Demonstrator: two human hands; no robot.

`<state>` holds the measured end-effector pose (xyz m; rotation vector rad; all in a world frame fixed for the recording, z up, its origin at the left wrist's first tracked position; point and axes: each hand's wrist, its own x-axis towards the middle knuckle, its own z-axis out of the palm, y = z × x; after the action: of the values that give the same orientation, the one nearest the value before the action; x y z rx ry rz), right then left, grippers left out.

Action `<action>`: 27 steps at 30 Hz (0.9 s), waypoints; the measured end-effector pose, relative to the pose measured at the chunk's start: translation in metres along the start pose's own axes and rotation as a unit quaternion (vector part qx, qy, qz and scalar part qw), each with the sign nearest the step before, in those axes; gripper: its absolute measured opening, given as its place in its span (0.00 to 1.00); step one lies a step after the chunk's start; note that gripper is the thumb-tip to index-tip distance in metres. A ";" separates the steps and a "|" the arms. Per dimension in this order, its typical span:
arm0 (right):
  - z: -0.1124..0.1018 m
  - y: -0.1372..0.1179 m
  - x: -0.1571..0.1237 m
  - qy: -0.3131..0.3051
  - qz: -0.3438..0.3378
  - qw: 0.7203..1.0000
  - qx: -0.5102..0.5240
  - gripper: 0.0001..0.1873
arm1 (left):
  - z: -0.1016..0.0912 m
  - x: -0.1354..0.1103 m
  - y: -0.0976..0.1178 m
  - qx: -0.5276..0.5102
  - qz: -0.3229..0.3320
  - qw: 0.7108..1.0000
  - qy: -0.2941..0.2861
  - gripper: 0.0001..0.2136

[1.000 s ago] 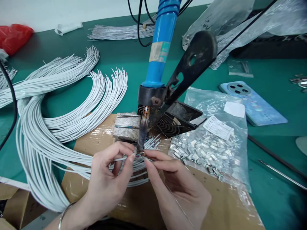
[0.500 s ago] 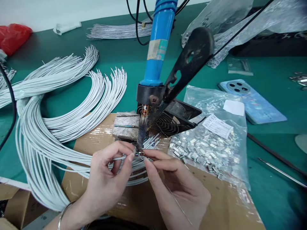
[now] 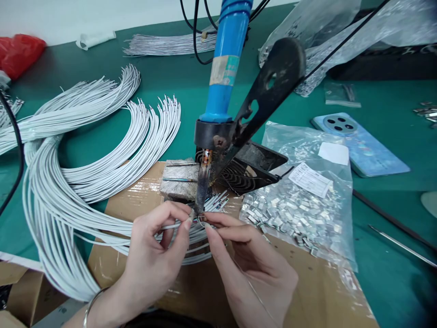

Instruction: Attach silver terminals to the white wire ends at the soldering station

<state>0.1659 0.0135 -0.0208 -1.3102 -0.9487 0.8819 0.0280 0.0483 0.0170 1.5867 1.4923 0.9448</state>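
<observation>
A blue-handled soldering iron [image 3: 223, 68] is clamped in a black stand [image 3: 269, 86], its tip pointing down between my hands. My left hand [image 3: 159, 246] is pinched on a white cable right beside the tip. Between finger and thumb of my right hand [image 3: 251, 264] is a thin solder wire [image 3: 254, 291], which trails down over the palm. A small metal connector, partly hidden by my fingers, sits under the tip. Behind my fingertips lie more white cable ends [image 3: 216, 202] on the cardboard [image 3: 191, 291].
Bundles of white cables [image 3: 112, 182] curve across the left side. A clear bag of small metal connectors [image 3: 297, 209] lies to the right, with a phone [image 3: 362, 143] behind it. Behind the iron are a fan [image 3: 246, 171] and a grey block [image 3: 179, 180]. Tweezers [image 3: 399, 243] rest far right.
Very little differs. The solder wire near the tip shows a slightly different bend, and my right hand has shifted a touch. The iron and cables stay put.
</observation>
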 end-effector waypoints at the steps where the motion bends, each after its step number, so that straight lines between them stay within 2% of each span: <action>1: 0.000 0.000 0.000 -0.002 -0.001 1.000 0.001 0.08 | 0.001 -0.001 0.000 0.003 -0.001 1.000 0.001 0.09; 6: 0.001 -0.001 0.001 -0.001 0.007 1.000 0.003 0.07 | 0.006 -0.008 -0.006 0.015 -0.002 1.000 0.015 0.07; 9: -0.002 0.000 0.004 0.049 0.017 0.997 -0.063 0.03 | 0.009 -0.014 -0.011 0.033 0.005 0.999 0.023 0.07; 10: -0.004 0.001 0.005 0.049 0.016 0.994 -0.100 0.05 | 0.009 -0.016 -0.012 0.040 0.010 0.999 0.023 0.07; 12: -0.007 0.004 0.005 0.010 0.003 0.986 -0.167 0.13 | 0.010 -0.022 -0.015 0.053 0.022 0.998 0.022 0.07; 14: -0.008 0.006 0.003 -0.036 0.003 0.982 -0.188 0.15 | 0.011 -0.028 -0.016 0.063 0.030 0.997 0.027 0.07; 17: -0.006 0.006 -0.003 -0.041 0.047 0.985 -0.161 0.16 | 0.012 -0.036 -0.016 0.075 0.028 0.996 0.036 0.06; 19: -0.003 0.005 -0.006 -0.047 0.071 0.985 -0.150 0.21 | 0.012 -0.041 -0.016 0.079 0.025 0.996 0.036 0.05; 21: -0.001 0.005 -0.007 -0.073 0.063 0.986 -0.137 0.24 | 0.011 -0.044 -0.016 0.081 0.027 0.996 0.028 0.04; 24: -0.001 0.008 -0.007 -0.110 0.036 0.989 -0.094 0.22 | 0.010 -0.048 -0.017 0.072 0.038 0.997 0.010 0.04; 27: -0.001 0.010 -0.008 -0.120 0.047 0.990 -0.053 0.23 | 0.009 -0.052 -0.018 0.052 0.053 0.997 0.004 0.06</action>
<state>0.1642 0.0065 -0.0317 -1.3681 -1.1426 1.0923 0.0258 -0.0033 -0.0042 1.7529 1.4955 0.9459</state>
